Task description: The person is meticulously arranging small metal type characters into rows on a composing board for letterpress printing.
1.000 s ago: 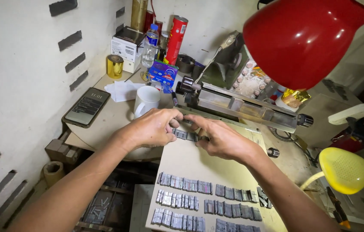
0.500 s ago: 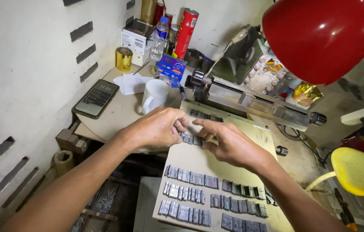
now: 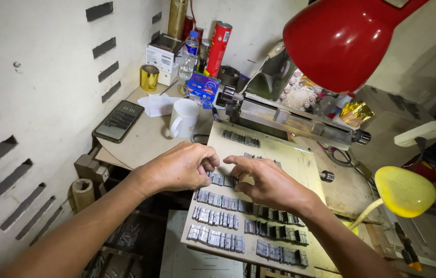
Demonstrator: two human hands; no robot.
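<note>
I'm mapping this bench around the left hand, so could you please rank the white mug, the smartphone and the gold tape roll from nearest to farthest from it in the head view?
From the left hand:
1. White mug, just beyond the hand.
2. Smartphone, farther left, by the wall.
3. Gold tape roll, at the back left.

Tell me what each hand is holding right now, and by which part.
Both the left hand and right hand pinch at a row of small metal type blocks on the board. The fingers hide the contact, so the exact hold cannot be told.
</note>
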